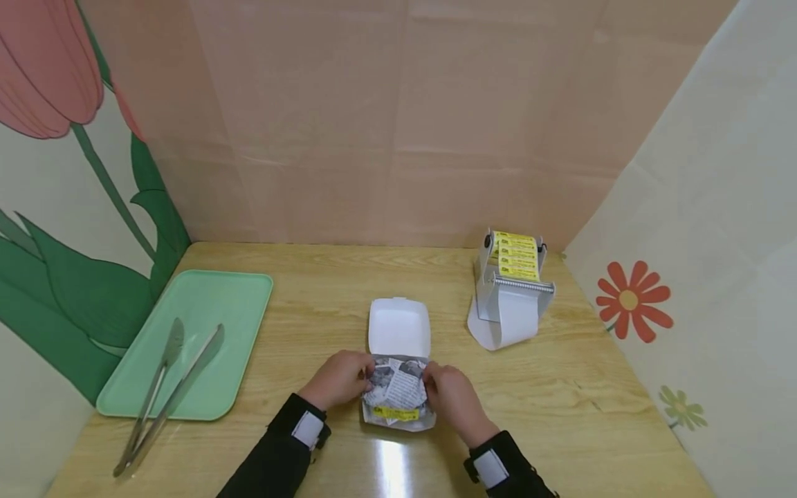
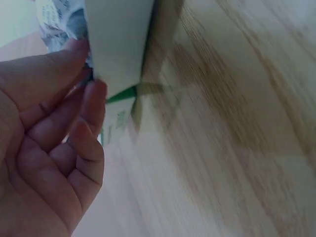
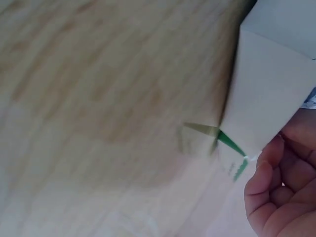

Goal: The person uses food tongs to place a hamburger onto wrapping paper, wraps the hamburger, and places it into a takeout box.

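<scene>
A small white takeout box [image 1: 399,326] stands on the table with its lid folded back. In it sits a newsprint-wrapped package [image 1: 397,384] with a yellow label strip [image 1: 396,413] across its near side. My left hand [image 1: 342,379] pinches the package's left edge; in the left wrist view its thumb lies against the crumpled newsprint [image 2: 61,19], beside the box wall [image 2: 118,44]. On the opposite side my right hand [image 1: 456,401] pinches the package's right edge, curled fingers [image 3: 271,168] right at the box rim. The right thumb is mostly hidden in the right wrist view.
On the left lies a green tray [image 1: 239,346] with metal tongs [image 1: 163,394] resting on it, handle end past its near edge. A label dispenser [image 1: 515,283] with yellow labels and a trailing white backing strip [image 1: 518,318] stands at the back right. Printed cloth walls enclose the table.
</scene>
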Demonstrator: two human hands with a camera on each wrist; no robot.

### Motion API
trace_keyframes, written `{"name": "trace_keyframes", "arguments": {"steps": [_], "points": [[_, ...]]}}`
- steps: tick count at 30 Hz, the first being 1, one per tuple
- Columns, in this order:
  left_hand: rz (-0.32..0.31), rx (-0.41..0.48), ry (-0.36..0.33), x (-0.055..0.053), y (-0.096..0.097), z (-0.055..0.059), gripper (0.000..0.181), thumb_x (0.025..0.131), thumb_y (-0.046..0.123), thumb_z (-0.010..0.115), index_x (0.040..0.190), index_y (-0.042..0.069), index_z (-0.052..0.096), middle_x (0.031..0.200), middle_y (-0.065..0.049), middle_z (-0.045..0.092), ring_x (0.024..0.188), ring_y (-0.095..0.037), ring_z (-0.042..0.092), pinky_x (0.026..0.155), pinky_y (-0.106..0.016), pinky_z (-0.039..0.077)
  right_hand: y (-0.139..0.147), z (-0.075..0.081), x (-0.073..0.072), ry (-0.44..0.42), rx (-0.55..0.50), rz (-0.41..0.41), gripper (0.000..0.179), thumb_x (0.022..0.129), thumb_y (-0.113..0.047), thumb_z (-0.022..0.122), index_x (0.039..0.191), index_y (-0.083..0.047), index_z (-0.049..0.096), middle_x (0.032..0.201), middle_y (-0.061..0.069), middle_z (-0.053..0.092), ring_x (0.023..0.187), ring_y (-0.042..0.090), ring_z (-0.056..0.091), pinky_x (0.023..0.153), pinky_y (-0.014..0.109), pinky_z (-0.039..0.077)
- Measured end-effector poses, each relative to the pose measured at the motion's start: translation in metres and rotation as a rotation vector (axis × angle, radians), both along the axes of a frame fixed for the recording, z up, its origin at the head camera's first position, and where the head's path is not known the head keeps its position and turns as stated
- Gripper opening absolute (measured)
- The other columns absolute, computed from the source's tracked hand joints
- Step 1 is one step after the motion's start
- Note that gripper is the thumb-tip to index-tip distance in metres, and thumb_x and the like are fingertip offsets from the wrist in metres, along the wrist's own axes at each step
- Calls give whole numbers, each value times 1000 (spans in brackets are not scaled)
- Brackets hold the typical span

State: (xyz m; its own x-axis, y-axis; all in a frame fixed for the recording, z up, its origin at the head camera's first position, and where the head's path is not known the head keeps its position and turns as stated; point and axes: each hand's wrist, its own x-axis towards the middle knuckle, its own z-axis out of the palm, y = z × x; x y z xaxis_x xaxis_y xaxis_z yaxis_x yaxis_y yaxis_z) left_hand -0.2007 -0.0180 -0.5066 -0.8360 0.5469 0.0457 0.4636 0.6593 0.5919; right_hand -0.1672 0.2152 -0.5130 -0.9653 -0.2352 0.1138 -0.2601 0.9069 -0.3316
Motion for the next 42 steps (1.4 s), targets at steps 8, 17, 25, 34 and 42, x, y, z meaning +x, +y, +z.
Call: {"name": "trace_keyframes", "arguments": {"steps": [8,17,25,34,42], "points": [[92,-40,116,-2,7,-4,30,82,7,77,109,5,64,104,-9,69,92,-23,64,79,-39,51,-1,3,-9,-51,-59,-45,24,83,-3,74,104,-8,63,91,6,68,75,18,58,67,35,51],[172,60,13,-1,-9,-5,29,79,3,79,108,5,73,103,-5,62,91,-20,59,78,-37,50,-8,3,-15,-89,-133,-17,18,85,-4,72,103,-8,70,98,4,62,76,16,57,65,30,50],[138,147,-92,-5,-19,-2,32,86,-2,68,118,1,69,102,-5,67,88,-19,60,75,-34,51,0,5,-24,-251,-352,-54,20,84,-4,73,104,-9,70,108,7,55,82,18,59,66,29,52],[361,318,-134,-18,-25,5,25,90,0,63,115,-2,65,95,-8,65,82,-21,64,72,-35,53,15,16,-33,-356,-528,-74,24,90,-12,68,112,-3,65,119,15,61,97,29,63,78,41,53],[466,523,-556,-38,-7,-1,32,102,4,45,129,-8,54,92,-16,60,76,-20,57,67,-34,54,12,8,-51,-543,-925,-231,43,103,-19,47,129,14,49,115,26,61,98,34,64,85,48,50]]}}
